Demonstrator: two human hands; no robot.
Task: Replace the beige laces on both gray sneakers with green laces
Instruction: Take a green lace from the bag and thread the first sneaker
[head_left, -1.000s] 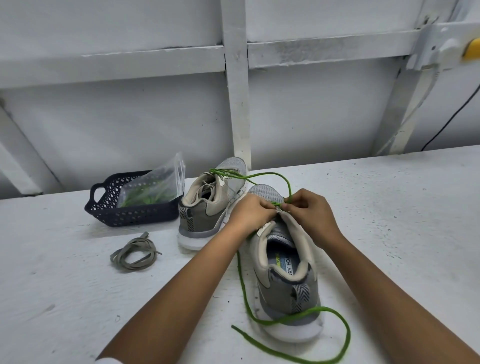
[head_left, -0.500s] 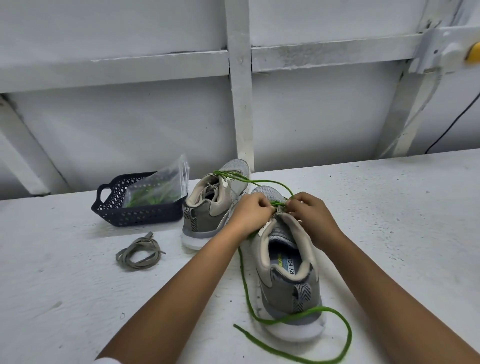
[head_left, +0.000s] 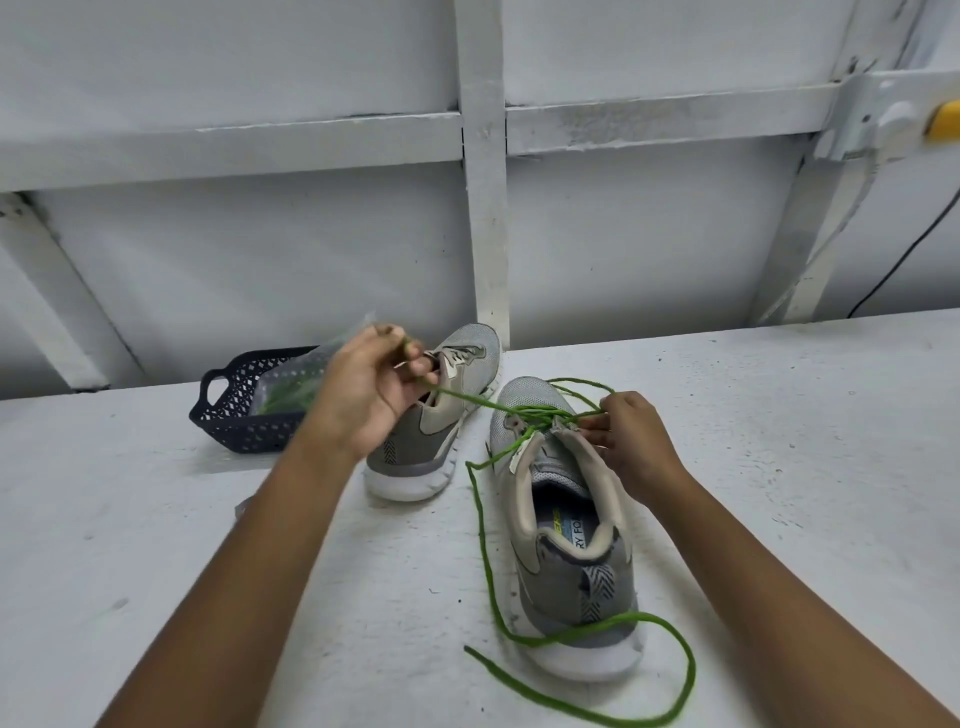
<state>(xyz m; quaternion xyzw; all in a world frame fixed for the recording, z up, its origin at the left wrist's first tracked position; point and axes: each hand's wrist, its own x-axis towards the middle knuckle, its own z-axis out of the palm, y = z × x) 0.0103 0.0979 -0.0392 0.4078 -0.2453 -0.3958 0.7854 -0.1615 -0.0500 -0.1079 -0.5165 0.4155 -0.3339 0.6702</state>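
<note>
The near sneaker (head_left: 571, 545) stands upright on the white desk (head_left: 779, 467), heel toward the person and toe toward the wall. It has a gray knit upper, a beige padded collar and tongue, a thick white sole and a herringbone tab at the heel. A green lace (head_left: 597, 626), round and slightly fuzzy, is threaded across its front eyelets in a few crossing strands. One long tail drops down the shoe's left side, curls in front of the heel and loops out over the desk. The far sneaker (head_left: 441, 431) sits just beside it to the left, angled the same way, and beige lacing shows at its throat. Behind that one is a dark perforated plastic basket (head_left: 228, 410) with a clear bag (head_left: 291, 384) holding something green.

The left hand (head_left: 363, 395) is raised above the far sneaker, fingers curled, gripping the lace's other end between thumb and fingers. The strand runs taut from there down to the near sneaker's eyelets. The right hand (head_left: 631, 441) is low against the near sneaker, fingers narrowed to a pinch on the right eyelet edge beside the tongue, where the green strands meet. I cannot tell whether it also catches the lace itself
</note>
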